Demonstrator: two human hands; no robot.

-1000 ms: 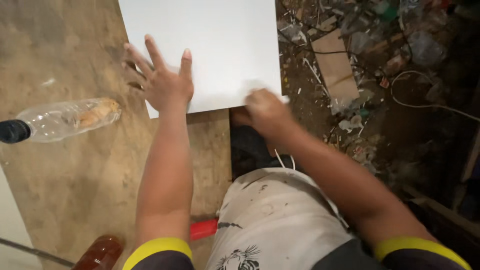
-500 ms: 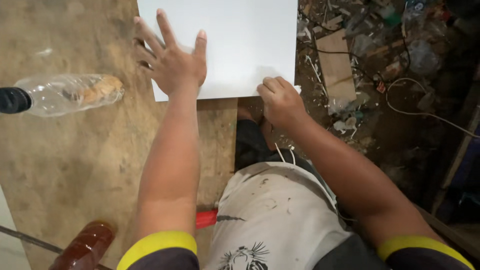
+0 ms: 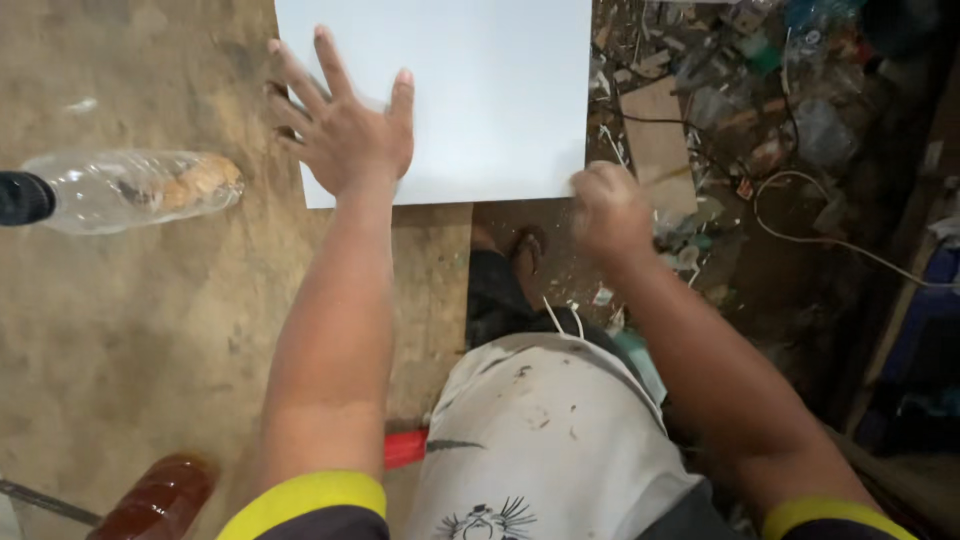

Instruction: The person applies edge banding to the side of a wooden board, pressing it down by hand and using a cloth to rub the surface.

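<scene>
Head view: left hand (image 3: 345, 135) spread flat on white sheet (image 3: 480, 90) at bench (image 3: 120, 330) edge; right hand (image 3: 612, 210) curled, blurred, at sheet's near corner, grip unclear. Clear bottle (image 3: 135, 188) lying leftward, brownish residue inside.

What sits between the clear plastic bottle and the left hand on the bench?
Nothing: in the head view only bare, scuffed wooden benchtop lies between the clear bottle and the left hand, which is spread flat on the white sheet.
</scene>
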